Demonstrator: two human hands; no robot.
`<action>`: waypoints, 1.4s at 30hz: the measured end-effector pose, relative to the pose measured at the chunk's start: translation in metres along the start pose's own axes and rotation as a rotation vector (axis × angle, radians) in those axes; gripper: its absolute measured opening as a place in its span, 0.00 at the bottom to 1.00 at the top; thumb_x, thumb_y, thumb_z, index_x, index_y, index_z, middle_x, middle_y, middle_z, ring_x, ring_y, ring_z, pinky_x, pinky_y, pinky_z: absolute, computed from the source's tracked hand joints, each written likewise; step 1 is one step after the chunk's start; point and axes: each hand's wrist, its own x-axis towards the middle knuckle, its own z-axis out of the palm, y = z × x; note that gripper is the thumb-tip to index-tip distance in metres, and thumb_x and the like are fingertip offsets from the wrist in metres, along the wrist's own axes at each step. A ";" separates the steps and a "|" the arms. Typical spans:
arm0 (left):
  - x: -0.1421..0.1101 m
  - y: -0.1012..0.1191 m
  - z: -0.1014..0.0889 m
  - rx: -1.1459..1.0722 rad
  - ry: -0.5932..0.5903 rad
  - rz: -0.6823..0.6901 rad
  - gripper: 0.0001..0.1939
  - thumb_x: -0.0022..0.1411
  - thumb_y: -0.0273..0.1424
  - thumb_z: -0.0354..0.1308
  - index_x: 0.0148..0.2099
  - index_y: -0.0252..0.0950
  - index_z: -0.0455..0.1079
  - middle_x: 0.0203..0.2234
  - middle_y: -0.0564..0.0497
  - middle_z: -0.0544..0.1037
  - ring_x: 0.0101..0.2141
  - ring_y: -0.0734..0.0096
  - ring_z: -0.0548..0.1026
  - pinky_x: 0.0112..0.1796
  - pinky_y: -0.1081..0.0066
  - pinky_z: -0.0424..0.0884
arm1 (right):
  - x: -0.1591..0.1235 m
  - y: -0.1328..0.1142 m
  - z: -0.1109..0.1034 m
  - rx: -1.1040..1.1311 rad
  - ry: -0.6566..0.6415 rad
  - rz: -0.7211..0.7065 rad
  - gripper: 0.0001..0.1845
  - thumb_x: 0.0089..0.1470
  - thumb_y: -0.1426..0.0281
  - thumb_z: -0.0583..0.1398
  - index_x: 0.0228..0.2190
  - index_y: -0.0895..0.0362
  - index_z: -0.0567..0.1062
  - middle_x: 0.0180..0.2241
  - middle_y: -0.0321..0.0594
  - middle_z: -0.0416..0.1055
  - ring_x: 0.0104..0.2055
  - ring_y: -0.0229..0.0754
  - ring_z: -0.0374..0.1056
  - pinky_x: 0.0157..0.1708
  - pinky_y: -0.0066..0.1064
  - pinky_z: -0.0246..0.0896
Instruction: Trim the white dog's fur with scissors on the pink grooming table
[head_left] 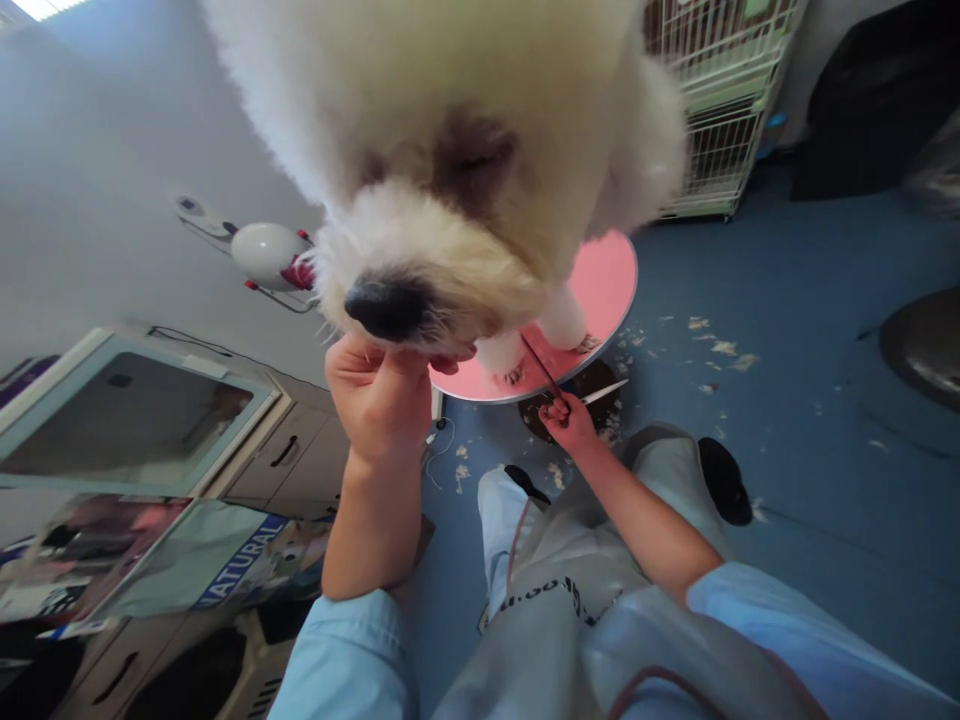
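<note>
A fluffy white dog [465, 180] stands on a round pink table [611, 275], its head filling the upper middle of the view. Under its muzzle, my left hand [382, 395] is closed on the chin fur, just below the black nose. My right hand [570, 422] is lower and farther right, near the table's front rim, with its fingers wrapped round a pair of scissors [541, 362]. The dark blades point up toward the dog's front legs, apart from the fur of the face. A slim white pointed piece [606, 391] also sticks out beside this hand; I cannot tell what it is.
Clumps of cut fur [724, 348] lie on the blue floor. White wire cages [720, 130] stand at the back right, and a dark round stool [926, 345] is at the right edge. On the left are a glass-fronted cabinet [135, 410], drawers [281, 450] and a white-and-red device [262, 252].
</note>
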 end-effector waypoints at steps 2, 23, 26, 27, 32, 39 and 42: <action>0.000 0.000 0.000 -0.005 -0.006 0.004 0.11 0.49 0.38 0.68 0.22 0.38 0.75 0.15 0.52 0.73 0.17 0.76 0.72 0.21 0.78 0.69 | 0.003 0.001 -0.002 -0.083 0.025 -0.060 0.10 0.54 0.73 0.56 0.22 0.55 0.63 0.10 0.22 0.48 0.13 0.29 0.45 0.30 0.27 0.65; 0.001 0.001 0.004 -0.017 0.033 0.006 0.12 0.46 0.39 0.69 0.21 0.39 0.75 0.13 0.53 0.72 0.15 0.77 0.70 0.20 0.78 0.69 | -0.010 0.011 -0.002 -0.073 0.056 0.012 0.13 0.50 0.74 0.57 0.19 0.55 0.60 0.10 0.23 0.49 0.14 0.28 0.46 0.29 0.27 0.65; 0.001 -0.002 0.003 -0.013 0.018 0.026 0.13 0.48 0.39 0.69 0.20 0.38 0.74 0.13 0.53 0.71 0.16 0.77 0.70 0.20 0.78 0.69 | -0.012 0.004 -0.007 -0.024 0.048 0.031 0.08 0.52 0.74 0.56 0.23 0.55 0.65 0.10 0.22 0.47 0.13 0.29 0.45 0.30 0.27 0.65; 0.001 -0.002 0.002 -0.012 0.011 0.036 0.13 0.49 0.39 0.68 0.21 0.38 0.73 0.13 0.54 0.71 0.16 0.77 0.70 0.20 0.78 0.70 | -0.012 0.002 -0.008 -0.024 0.044 0.034 0.06 0.53 0.74 0.56 0.25 0.55 0.66 0.11 0.22 0.47 0.13 0.29 0.45 0.30 0.28 0.65; -0.002 -0.001 -0.002 -0.026 -0.015 0.054 0.11 0.52 0.36 0.66 0.23 0.37 0.74 0.15 0.54 0.71 0.16 0.77 0.70 0.20 0.78 0.69 | -0.010 0.002 -0.013 0.007 0.038 0.033 0.05 0.53 0.74 0.55 0.27 0.56 0.69 0.11 0.22 0.47 0.13 0.29 0.46 0.32 0.28 0.65; -0.004 0.002 -0.001 -0.039 0.001 0.046 0.11 0.52 0.36 0.67 0.23 0.36 0.74 0.15 0.53 0.73 0.17 0.76 0.71 0.20 0.77 0.70 | -0.014 -0.006 -0.019 0.013 0.071 0.011 0.06 0.54 0.74 0.54 0.27 0.55 0.69 0.10 0.22 0.47 0.12 0.28 0.45 0.32 0.30 0.65; -0.004 0.000 0.001 -0.036 0.024 0.030 0.14 0.51 0.38 0.67 0.22 0.35 0.72 0.14 0.54 0.72 0.15 0.76 0.70 0.19 0.77 0.70 | -0.019 -0.010 -0.021 -0.031 0.097 0.003 0.06 0.55 0.73 0.55 0.27 0.55 0.69 0.10 0.22 0.47 0.12 0.28 0.45 0.31 0.29 0.64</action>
